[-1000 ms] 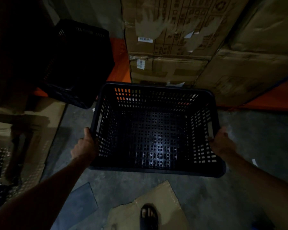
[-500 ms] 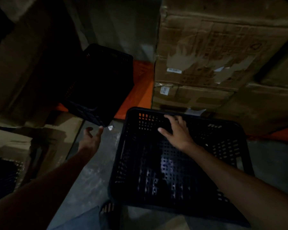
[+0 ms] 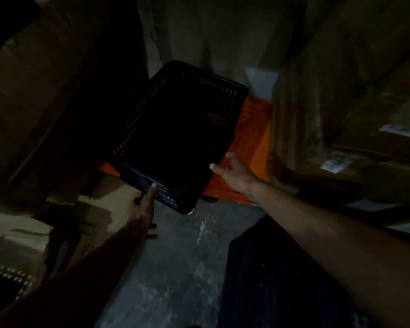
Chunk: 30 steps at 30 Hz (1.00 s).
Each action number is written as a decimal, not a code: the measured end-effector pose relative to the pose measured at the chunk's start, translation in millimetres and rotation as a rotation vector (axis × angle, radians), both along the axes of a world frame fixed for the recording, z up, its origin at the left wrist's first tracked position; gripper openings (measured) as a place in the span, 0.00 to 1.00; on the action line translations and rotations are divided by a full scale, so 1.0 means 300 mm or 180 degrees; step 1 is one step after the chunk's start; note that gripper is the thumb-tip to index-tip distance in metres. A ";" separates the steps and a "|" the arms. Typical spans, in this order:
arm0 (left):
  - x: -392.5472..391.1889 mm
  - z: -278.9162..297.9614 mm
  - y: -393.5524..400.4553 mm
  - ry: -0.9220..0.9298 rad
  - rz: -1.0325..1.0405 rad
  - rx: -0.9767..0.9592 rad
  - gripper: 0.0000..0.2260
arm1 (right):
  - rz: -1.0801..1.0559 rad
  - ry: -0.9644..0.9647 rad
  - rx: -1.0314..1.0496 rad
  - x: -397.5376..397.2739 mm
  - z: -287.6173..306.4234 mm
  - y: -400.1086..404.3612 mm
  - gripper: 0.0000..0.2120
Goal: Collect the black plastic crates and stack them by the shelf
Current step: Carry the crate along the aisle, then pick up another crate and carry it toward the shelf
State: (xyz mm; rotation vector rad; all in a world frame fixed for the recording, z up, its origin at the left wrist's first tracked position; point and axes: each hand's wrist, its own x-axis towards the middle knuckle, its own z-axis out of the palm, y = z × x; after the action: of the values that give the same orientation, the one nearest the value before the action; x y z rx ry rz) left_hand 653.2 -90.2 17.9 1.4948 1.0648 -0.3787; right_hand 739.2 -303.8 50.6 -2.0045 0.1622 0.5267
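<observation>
Your left hand [image 3: 144, 205] is reaching up to the near lower corner of the tilted black crate [image 3: 175, 136], with a fingertip touching or just short of its rim; the fingers are extended rather than curled, so that grip has hold of nothing yet, though the dim light makes the contact hard to judge. Your right hand [image 3: 234, 172] is spread open just beside the crate's right edge, palm toward it, also holding nothing. The two hands bracket the crate from either side, which looks like the setup for a two-handed lift by opposite rims, sensible for something this wide and light. The crate itself leans at an angle, its far end propped up against the dark cartons behind it and its near end resting over the orange shelf beam [image 3: 251, 138], open side facing you; that lean is probably why you come at it from below on the left and from the side on the right. A second black crate [image 3: 282, 275] sits low at the right on the concrete floor [image 3: 175, 268], near your right forearm, and looks like the place this one should be stacked. Cardboard boxes [image 3: 353, 102] crowd the shelving on the right, flattened cardboard [image 3: 100, 204] lies at the left, and the whole aisle is poorly lit.
</observation>
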 end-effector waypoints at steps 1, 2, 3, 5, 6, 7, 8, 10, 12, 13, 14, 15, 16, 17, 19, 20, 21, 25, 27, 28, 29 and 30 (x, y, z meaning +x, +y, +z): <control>0.031 -0.028 0.025 -0.0047 0.0060 -0.0110 0.40 | 0.0011 0.0151 0.0041 0.031 -0.035 0.035 0.33; 0.059 -0.045 0.038 -0.0089 0.0123 -0.0219 0.41 | -0.0029 0.0309 0.0095 0.057 -0.060 0.058 0.37; 0.088 -0.056 0.043 -0.0128 0.0190 -0.0375 0.42 | -0.0093 0.0468 0.0167 0.078 -0.078 0.078 0.39; 0.144 -0.070 0.045 -0.0216 0.0322 -0.0761 0.42 | -0.0198 0.0750 0.0303 0.115 -0.111 0.116 0.41; 0.169 -0.074 0.040 -0.0248 0.0367 -0.0937 0.42 | -0.0216 0.0827 0.0349 0.127 -0.126 0.131 0.41; 0.196 -0.086 0.039 -0.0237 0.0409 -0.1062 0.40 | -0.0229 0.0874 0.0398 0.139 -0.145 0.150 0.39; 0.217 -0.095 0.037 -0.0202 0.0454 -0.1129 0.37 | -0.0240 0.0906 0.0438 0.147 -0.165 0.166 0.37; 0.241 -0.111 0.029 -0.0155 0.0526 -0.1127 0.28 | -0.0207 0.0960 0.0438 0.141 -0.198 0.189 0.33; 0.257 -0.125 0.027 -0.0268 0.0520 -0.1139 0.24 | -0.0260 0.1038 0.0482 0.143 -0.225 0.217 0.32; 0.262 -0.125 0.029 -0.0350 0.0462 -0.1168 0.23 | -0.0354 0.1075 0.0560 0.143 -0.229 0.231 0.32; 0.258 -0.122 0.028 -0.0401 0.0416 -0.1207 0.22 | -0.0460 0.1124 0.0646 0.141 -0.230 0.239 0.34; 0.245 -0.120 0.028 -0.0428 0.0406 -0.1239 0.22 | -0.0568 0.1161 0.0745 0.135 -0.231 0.240 0.35; 0.220 -0.114 0.032 -0.0441 0.0440 -0.1269 0.23 | -0.0620 0.1194 0.0802 0.119 -0.224 0.240 0.35; 0.190 -0.111 0.037 -0.0448 0.0497 -0.1293 0.23 | -0.0621 0.1242 0.0802 0.096 -0.219 0.237 0.34; 0.114 -0.092 0.053 -0.0434 0.0676 -0.1321 0.24 | -0.0554 0.1397 0.0737 0.035 -0.188 0.225 0.33; 0.072 -0.084 0.060 -0.0397 0.0704 -0.1316 0.24 | -0.0535 0.1470 0.0724 0.005 -0.170 0.224 0.34; 0.031 -0.068 0.062 -0.0333 0.0696 -0.1310 0.25 | -0.0487 0.1518 0.0683 -0.025 -0.146 0.222 0.35; -0.120 0.071 0.075 -0.0358 0.0890 -0.1295 0.30 | -0.0347 0.1647 0.0699 -0.153 0.033 0.230 0.35; -0.183 0.150 0.076 -0.0440 0.0987 -0.1183 0.30 | -0.0169 0.1558 0.0630 -0.211 0.126 0.220 0.35; -0.231 0.214 0.074 -0.0451 0.1035 -0.1118 0.30 | 0.0003 0.1502 0.0530 -0.253 0.195 0.211 0.37; -0.278 0.265 0.068 -0.0460 0.1068 -0.1147 0.30 | 0.0221 0.1408 0.0429 -0.292 0.251 0.200 0.39; -0.328 0.328 0.065 -0.0499 0.1078 -0.1149 0.30 | 0.0446 0.1291 0.0305 -0.331 0.321 0.191 0.43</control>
State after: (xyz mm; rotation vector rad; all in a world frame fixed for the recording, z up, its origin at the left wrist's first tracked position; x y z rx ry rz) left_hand 554.9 -70.6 116.2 0.9867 1.0386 -0.1969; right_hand 640.0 -246.6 146.9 -1.8046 0.2399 1.0105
